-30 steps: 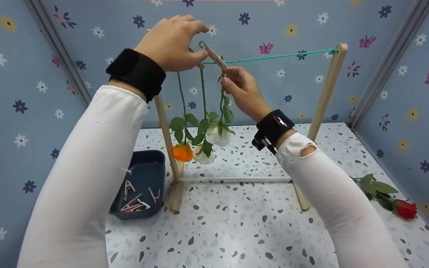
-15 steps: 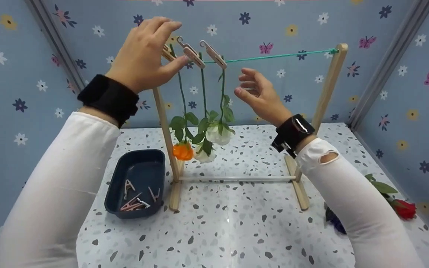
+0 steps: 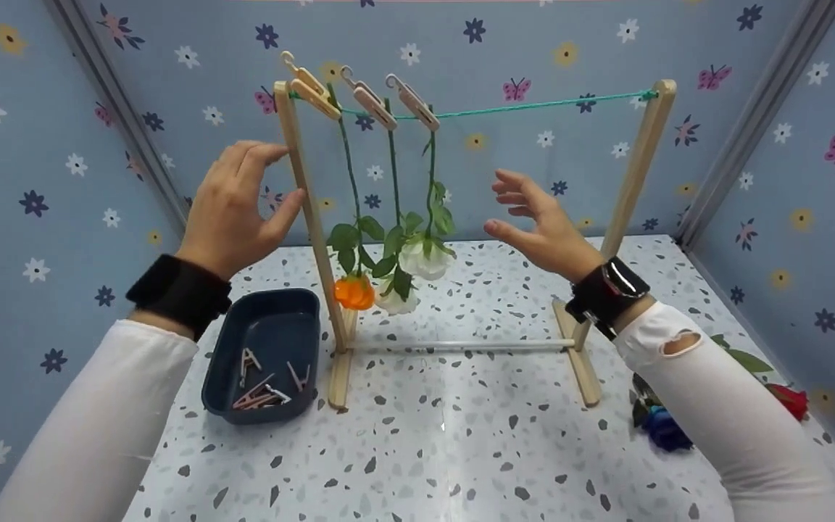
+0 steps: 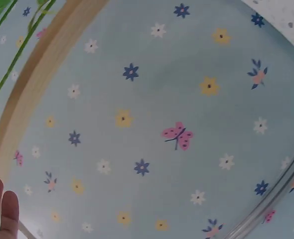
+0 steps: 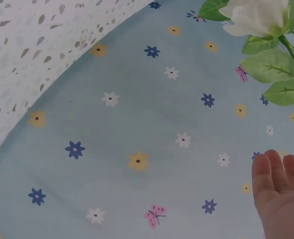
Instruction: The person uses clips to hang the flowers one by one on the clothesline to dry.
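Observation:
Three artificial roses hang head-down from a green cord (image 3: 533, 106), each held by a clothespin. The orange rose (image 3: 354, 292) hangs from a yellow clothespin (image 3: 314, 93) at the left. Beside it a white rose (image 3: 396, 299) hangs from a pinkish clothespin (image 3: 372, 107), and another white rose (image 3: 426, 259) from a similar clothespin (image 3: 415, 104). My left hand (image 3: 233, 206) holds nothing, its fingers spread near the left wooden post (image 3: 309, 196). To the right of the roses my right hand (image 3: 544, 225) is in the air, fingers loosely extended and holding nothing.
A dark blue basin (image 3: 225, 362) with several clothespins (image 3: 262, 395) stands left of the wooden frame. On the right lie a blue rose (image 3: 666, 429) and a red rose (image 3: 788, 400), partly behind the right sleeve. A white crossbar (image 3: 461, 346) joins the frame's feet.
My right hand has let go of the rightmost white rose's stem and moved right and down. My left hand has withdrawn from the clothespins, down and left. The rose stays hanging.

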{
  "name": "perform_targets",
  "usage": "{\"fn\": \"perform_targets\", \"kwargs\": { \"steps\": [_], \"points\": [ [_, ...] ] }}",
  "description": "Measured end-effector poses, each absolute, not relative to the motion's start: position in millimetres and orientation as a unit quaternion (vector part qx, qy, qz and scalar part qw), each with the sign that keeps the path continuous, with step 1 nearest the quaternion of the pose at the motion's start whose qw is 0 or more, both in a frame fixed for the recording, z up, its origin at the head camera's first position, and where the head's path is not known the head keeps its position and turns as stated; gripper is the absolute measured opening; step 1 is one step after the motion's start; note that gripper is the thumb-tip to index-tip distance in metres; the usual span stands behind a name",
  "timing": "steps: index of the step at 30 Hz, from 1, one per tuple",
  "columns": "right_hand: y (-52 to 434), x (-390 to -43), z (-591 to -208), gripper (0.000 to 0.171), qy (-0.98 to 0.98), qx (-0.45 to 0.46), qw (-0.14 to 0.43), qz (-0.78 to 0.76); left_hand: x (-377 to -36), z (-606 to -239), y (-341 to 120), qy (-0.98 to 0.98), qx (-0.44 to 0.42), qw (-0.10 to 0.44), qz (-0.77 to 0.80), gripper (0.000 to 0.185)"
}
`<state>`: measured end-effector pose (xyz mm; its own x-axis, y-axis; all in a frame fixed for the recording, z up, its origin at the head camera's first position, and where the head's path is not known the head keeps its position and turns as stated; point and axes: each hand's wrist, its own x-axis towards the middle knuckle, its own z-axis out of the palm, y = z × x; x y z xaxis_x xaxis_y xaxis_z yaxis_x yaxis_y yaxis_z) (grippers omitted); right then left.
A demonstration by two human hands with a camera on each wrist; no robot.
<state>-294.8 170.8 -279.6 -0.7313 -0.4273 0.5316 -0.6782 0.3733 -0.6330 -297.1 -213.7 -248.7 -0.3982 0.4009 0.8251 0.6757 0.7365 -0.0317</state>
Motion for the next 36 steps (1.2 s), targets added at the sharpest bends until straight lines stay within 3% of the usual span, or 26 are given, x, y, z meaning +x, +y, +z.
{"fn": "perform_targets", "kwargs": {
  "steps": [8,21,26,30,36],
  "points": [
    [193.2,-283.4,-306.1,0.064,-0.820,0.334,0.126,0.448,-300.0,-321.3,-244.5,-0.909,-0.221,0.311,-0.168,0.022],
    [211.2,-270.2,-341.6,0.062,-0.822,0.331,0.120,0.448,-314.1,-401.8,-277.4,-0.985,-0.078,0.079,-0.128,0.018],
    [213.9,-265.9,-357.3,0.060,-0.823,0.326,0.108,0.452,-318.2,-422.8,-275.5,-0.990,-0.064,-0.011,-0.122,0.028],
    [215.1,-262.7,-367.8,0.059,-0.824,0.324,0.099,0.453,-319.8,-434.3,-273.3,-0.989,-0.060,-0.074,-0.114,0.025],
    [216.5,-257.7,-380.2,0.057,-0.828,0.322,0.088,0.450,-312.9,-438.5,-268.9,-0.981,-0.044,-0.158,-0.104,0.050]
  ]
}}
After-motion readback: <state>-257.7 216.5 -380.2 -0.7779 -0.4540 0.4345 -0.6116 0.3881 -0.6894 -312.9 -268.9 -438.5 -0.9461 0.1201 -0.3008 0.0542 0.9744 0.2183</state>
